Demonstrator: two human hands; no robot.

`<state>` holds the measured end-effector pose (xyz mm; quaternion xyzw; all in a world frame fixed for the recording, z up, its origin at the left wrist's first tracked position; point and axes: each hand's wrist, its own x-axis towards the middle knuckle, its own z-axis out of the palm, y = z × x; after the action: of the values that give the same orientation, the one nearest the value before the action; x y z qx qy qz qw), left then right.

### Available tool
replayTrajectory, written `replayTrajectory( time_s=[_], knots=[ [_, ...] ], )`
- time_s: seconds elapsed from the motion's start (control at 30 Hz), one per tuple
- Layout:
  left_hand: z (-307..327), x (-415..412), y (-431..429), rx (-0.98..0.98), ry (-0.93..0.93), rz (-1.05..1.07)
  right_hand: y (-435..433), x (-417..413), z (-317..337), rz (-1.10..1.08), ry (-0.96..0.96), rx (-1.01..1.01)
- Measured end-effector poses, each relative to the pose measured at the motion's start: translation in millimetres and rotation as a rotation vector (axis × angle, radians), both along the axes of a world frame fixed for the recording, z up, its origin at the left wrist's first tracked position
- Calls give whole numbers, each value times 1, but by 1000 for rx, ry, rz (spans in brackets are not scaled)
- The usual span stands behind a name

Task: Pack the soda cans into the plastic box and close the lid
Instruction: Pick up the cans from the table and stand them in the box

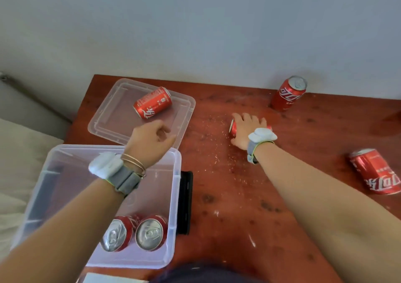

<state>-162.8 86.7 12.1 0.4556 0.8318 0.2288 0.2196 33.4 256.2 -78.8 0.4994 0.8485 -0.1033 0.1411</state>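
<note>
On the near left corner of the red-brown table sits the clear plastic box, open, with two soda cans standing upright side by side against its near right wall. Just beyond the box lies its lid, flat on the table, and a third can rests on its side on top of the lid. Above the far rim of the box the left hand hovers with fingers loosely curled and holds nothing. At the middle of the table the right hand lies palm down over a fourth can that is on its side; the fingers are spread over it and wrap its body. Well apart, a fifth can stands upright at the far edge by the wall, and a sixth can lies tilted near the right edge. Both wrists carry a pale band with a grey strap. A black flat object lies just beside the right wall of the box.
</note>
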Motion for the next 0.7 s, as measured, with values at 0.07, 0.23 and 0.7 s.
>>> replayTrajectory(
  time_s=[0.07,0.23,0.7],
  knots=[
    [5,-7,22,-33,74,3,11,-6,-7,-21,-19,5],
    [-31,-55,98,-291,174,195,39,-8,-9,-39,17,12],
    [-90,-51,97,-606,-8,297,34,0,-13,122,72,133]
  ],
)
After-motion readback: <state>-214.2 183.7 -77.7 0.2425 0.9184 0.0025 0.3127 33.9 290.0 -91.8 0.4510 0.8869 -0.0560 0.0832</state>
